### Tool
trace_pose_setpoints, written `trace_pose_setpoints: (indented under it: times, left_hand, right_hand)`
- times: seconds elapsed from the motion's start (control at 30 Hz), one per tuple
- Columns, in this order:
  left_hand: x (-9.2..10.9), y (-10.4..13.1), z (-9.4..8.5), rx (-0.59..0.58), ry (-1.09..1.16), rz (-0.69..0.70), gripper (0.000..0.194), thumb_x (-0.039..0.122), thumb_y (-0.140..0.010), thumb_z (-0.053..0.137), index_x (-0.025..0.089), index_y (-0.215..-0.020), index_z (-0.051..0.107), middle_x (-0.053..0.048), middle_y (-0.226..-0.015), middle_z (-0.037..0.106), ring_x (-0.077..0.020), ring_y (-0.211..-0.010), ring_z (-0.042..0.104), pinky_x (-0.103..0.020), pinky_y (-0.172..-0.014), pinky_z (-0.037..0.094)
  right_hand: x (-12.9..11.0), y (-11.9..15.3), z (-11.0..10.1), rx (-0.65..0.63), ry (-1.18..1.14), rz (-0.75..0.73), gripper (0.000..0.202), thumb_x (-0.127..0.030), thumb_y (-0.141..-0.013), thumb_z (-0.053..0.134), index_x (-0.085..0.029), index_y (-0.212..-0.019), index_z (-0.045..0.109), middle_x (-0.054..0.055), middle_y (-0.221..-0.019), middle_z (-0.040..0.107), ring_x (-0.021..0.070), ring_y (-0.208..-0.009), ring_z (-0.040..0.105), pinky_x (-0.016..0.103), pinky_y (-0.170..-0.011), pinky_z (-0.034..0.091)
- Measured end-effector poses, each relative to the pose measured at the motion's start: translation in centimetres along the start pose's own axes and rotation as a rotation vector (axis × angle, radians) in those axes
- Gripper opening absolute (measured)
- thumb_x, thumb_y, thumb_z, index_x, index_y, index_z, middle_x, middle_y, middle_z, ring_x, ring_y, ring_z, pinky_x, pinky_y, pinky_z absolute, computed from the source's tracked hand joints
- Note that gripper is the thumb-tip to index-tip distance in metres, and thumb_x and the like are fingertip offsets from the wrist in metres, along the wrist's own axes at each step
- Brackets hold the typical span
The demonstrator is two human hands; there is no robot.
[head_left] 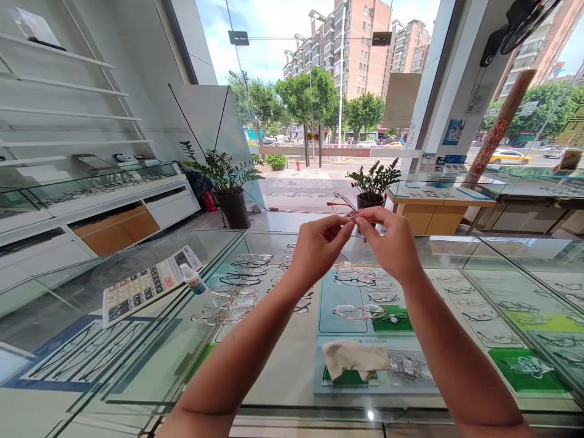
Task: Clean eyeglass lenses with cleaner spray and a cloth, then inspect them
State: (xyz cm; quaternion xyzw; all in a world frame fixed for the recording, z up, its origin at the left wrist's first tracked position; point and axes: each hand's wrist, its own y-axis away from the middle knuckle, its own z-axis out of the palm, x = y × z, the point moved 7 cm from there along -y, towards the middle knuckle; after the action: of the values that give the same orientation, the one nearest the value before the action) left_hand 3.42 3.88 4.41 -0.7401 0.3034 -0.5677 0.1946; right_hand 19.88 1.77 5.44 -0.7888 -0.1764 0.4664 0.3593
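Note:
Both my hands meet above the far side of a glass display counter, pinching a thin reddish pair of eyeglasses [340, 202]. My left hand [322, 240] closes on the near part of the frame with thumb and fingertips. From the other side, my right hand [383, 234] grips it, fingertips almost touching the left ones. The temples stick up and to the left past my fingers. My fingers hide much of the glasses. Below the hands, rows of eyeglass frames [354, 280] show in the counter, and a beige cloth [353, 358] lies nearer to me.
Left on the glass top are a large calculator [146, 286] and a small white bottle [193, 278]. Glass panel edges [274, 404] run along the counter's front. Beyond stand potted plants [232, 204], a glass door and a wooden display case [424, 213].

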Motion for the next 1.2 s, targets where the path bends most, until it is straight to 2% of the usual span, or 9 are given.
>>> trace_pose_setpoints:
  times: [0.13,0.3,0.4,0.47,0.57,0.63,0.8,0.97,1.2]
  left_hand:
    - [-1.8,-0.6,0.0,-0.039,0.132,-0.141,0.038,0.055,-0.091,0.078,0.017,-0.085,0.08,0.002,-0.059,0.059,-0.0102,-0.053,0.052,-0.022,-0.05,0.043]
    - [-3.0,-1.3,-0.7,-0.017,0.163,-0.151,0.033,0.05,-0.085,0.083,0.017,-0.086,0.078,0.0,-0.062,0.064,-0.0096,-0.054,0.052,-0.022,-0.05,0.043]
    - [-3.3,-1.5,-0.7,-0.054,0.076,-0.12,0.029,0.045,-0.086,0.079,0.017,-0.081,0.075,-0.001,-0.065,0.066,-0.01,-0.056,0.052,-0.022,-0.052,0.041]
    - [-3.3,-1.5,-0.4,-0.125,-0.047,-0.093,0.023,0.039,-0.087,0.076,0.017,-0.08,0.074,0.0,-0.066,0.066,-0.0099,-0.056,0.051,-0.022,-0.053,0.038]
    - [-3.8,-1.0,1.3,-0.325,-0.27,-0.061,0.015,0.03,-0.088,0.07,0.019,-0.081,0.076,0.002,-0.062,0.063,-0.0108,-0.056,0.051,-0.024,-0.054,0.033]
    - [-4.3,-0.4,2.9,-0.481,-0.416,-0.026,0.011,0.023,-0.086,0.067,0.02,-0.079,0.076,0.001,-0.063,0.065,-0.0118,-0.057,0.053,-0.026,-0.056,0.034]
    - [-7.2,1.6,7.6,-0.786,-0.671,0.037,0.014,0.013,-0.081,0.066,0.02,-0.077,0.077,-0.002,-0.075,0.076,-0.0159,-0.063,0.059,-0.03,-0.062,0.038]
    - [-10.4,3.5,10.6,-0.917,-0.804,0.017,0.014,0.013,-0.082,0.068,0.02,-0.082,0.081,-0.008,-0.081,0.078,-0.0232,-0.074,0.067,-0.032,-0.061,0.04]
    - [-11.8,4.4,11.7,-0.944,-0.789,-0.012,0.013,0.013,-0.08,0.07,0.02,-0.08,0.081,-0.009,-0.08,0.077,-0.0233,-0.072,0.067,-0.032,-0.06,0.041]
  right_hand:
    - [-1.5,0.6,0.9,-0.002,0.105,-0.101,0.016,-0.026,-0.1,0.064,-0.024,-0.101,0.079,0.009,-0.11,0.084,0.0276,-0.104,0.077,0.045,-0.093,0.059]
    - [-1.9,0.9,1.6,-0.104,0.173,-0.063,0.022,-0.022,-0.099,0.065,-0.025,-0.114,0.08,0.009,-0.122,0.084,0.0303,-0.112,0.077,0.049,-0.097,0.059]
    - [-1.5,0.7,0.3,-0.133,0.209,-0.026,0.019,-0.03,-0.098,0.069,-0.027,-0.113,0.081,0.008,-0.123,0.083,0.0319,-0.112,0.077,0.052,-0.096,0.059]
    - [-1.1,0.3,-1.8,-0.048,0.222,-0.01,0.017,-0.035,-0.098,0.07,-0.027,-0.108,0.082,0.008,-0.116,0.084,0.0315,-0.107,0.077,0.054,-0.095,0.058]
    - [-0.8,-0.2,-5.2,0.101,0.212,-0.013,0.015,-0.035,-0.098,0.069,-0.026,-0.1,0.081,0.007,-0.103,0.084,0.0281,-0.096,0.077,0.052,-0.094,0.059]
    - [-0.9,-0.3,-6.4,0.143,0.176,-0.028,0.015,-0.036,-0.098,0.07,-0.026,-0.1,0.081,0.006,-0.1,0.084,0.0258,-0.093,0.076,0.049,-0.092,0.06]
    - [-1.9,-0.1,-6.6,0.099,0.14,-0.066,0.015,-0.038,-0.099,0.07,-0.026,-0.097,0.079,0.003,-0.096,0.082,0.0217,-0.089,0.075,0.042,-0.088,0.061]
    - [-2.4,0.2,-6.4,0.057,0.125,-0.092,0.015,-0.036,-0.102,0.067,-0.026,-0.099,0.078,0.003,-0.097,0.079,0.0213,-0.091,0.074,0.039,-0.085,0.061]
    - [-2.7,0.2,-5.9,0.01,0.115,-0.104,0.018,-0.04,-0.104,0.065,-0.027,-0.098,0.076,0.001,-0.092,0.075,0.0213,-0.094,0.073,0.037,-0.082,0.061]
